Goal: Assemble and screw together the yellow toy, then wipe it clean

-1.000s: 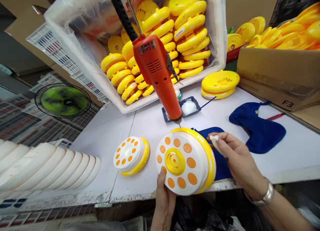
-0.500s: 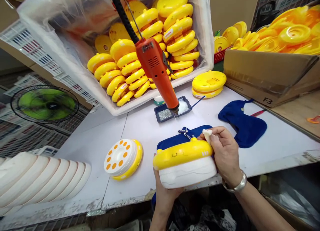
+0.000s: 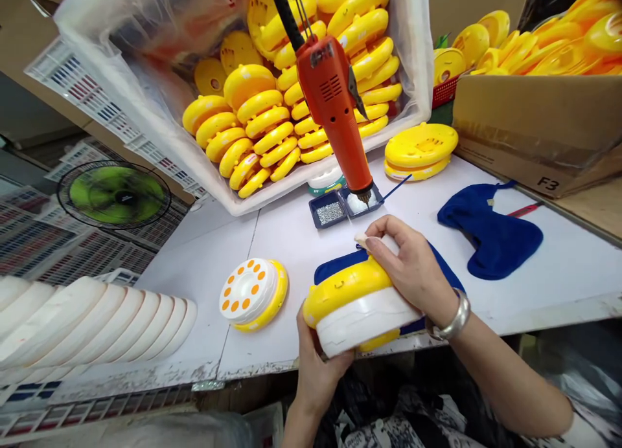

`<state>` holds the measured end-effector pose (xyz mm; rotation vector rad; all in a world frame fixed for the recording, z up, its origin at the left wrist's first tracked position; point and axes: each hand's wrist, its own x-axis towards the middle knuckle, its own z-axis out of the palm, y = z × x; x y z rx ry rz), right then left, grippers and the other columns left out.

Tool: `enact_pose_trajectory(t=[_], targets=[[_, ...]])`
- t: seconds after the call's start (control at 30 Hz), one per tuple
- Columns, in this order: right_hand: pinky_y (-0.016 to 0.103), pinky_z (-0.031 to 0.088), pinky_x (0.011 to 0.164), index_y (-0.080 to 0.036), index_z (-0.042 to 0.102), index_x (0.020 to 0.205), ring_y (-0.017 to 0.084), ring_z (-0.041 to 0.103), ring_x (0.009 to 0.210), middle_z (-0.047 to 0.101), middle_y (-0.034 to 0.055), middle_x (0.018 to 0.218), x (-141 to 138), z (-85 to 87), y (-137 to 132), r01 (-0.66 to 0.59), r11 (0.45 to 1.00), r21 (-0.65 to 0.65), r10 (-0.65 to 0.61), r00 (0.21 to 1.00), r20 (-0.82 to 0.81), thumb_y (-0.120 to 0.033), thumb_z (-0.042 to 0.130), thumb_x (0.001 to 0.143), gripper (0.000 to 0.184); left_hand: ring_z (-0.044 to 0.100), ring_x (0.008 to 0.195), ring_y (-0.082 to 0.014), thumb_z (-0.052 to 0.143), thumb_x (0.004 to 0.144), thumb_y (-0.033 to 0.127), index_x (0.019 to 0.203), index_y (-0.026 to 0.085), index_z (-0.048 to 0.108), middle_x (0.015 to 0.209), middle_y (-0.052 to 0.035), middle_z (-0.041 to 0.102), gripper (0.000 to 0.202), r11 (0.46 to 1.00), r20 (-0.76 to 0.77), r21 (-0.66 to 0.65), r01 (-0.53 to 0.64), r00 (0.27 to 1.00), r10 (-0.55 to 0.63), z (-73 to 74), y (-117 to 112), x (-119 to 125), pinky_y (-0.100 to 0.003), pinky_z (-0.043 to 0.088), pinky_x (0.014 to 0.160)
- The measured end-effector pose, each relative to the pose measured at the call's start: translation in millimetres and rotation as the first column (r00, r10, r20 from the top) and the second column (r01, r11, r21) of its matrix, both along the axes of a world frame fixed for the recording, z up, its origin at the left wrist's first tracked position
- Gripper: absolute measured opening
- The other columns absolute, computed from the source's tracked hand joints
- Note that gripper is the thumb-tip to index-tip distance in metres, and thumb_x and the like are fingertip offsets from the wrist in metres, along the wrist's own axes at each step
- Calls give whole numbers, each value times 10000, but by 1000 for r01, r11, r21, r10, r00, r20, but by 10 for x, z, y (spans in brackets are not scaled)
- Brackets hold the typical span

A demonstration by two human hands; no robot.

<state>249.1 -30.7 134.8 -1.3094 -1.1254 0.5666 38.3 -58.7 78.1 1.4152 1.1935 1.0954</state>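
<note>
My left hand (image 3: 317, 370) grips a round plastic housing (image 3: 364, 315) from below and the left, with a yellow upper part and a white lower part. It is tilted. Above its far right side, my right hand (image 3: 413, 267) pinches a small off-white scrap (image 3: 361, 239), perhaps cloth, between thumb and fingers. A silver bracelet circles that wrist. Under and behind the housing lies a blue cloth piece (image 3: 335, 264) on the table. To the left rests a similar yellow-and-white housing (image 3: 253, 292) with orange dots on its face.
An orange electric screwdriver (image 3: 335, 111) hangs over a dark tray (image 3: 318, 219) of screws. Behind is a lined crate (image 3: 233, 205) of stacked yellow housings. Cardboard box (image 3: 525, 131), two stacked yellow parts (image 3: 420, 151) and blue cloth (image 3: 495, 234) are right; white nested shells (image 3: 97, 318) and a fan (image 3: 114, 194) left.
The housing has tilted, its right side rising. My right hand has moved left and up over its far side with the off-white scrap. The whole view has shifted slightly.
</note>
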Motion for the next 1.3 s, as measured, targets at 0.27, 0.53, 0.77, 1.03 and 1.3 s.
enact_pose_trajectory(t=[0.27,0.53,0.77,1.03,1.3], targets=[[276,399,747,-193,563,877,147,572,773,634,-8,857,-239,78,110,-125,990,-66,132,983,127,-216,550,862,30,345,1352,-336,882,569,314,1464,289,345,1498,-91,358,1044,904,-402,351,243,911,-89,394,31,-37,-431,253,1138],[251,435,653,-206,551,877,116,550,621,586,-25,721,-23,-80,-63,-68,997,30,72,985,-156,-362,576,880,158,470,1235,-343,840,629,299,1410,308,458,1341,-98,527,869,874,-560,373,312,826,-56,694,154,-178,-498,366,1060],[243,426,657,-225,555,900,123,547,703,586,-5,817,55,-459,-472,-115,992,-54,119,991,69,-334,549,915,110,455,1254,-328,839,628,254,1382,321,486,1353,-80,519,835,880,-421,440,180,907,25,452,97,-355,-471,375,1062],[243,434,756,-232,539,934,121,544,865,549,9,914,-191,-172,-448,-377,920,104,326,886,328,-153,517,928,82,461,1247,-314,831,649,268,1395,317,461,1346,-79,518,834,851,-431,488,194,901,42,407,41,-338,-457,373,1068],[267,438,726,-236,549,952,144,545,867,549,20,945,-127,-273,-428,-342,940,5,319,880,351,-197,508,936,59,484,1221,-349,855,550,195,1297,267,585,1289,-101,578,798,902,-321,423,90,946,56,473,-13,-274,-522,340,1081]])
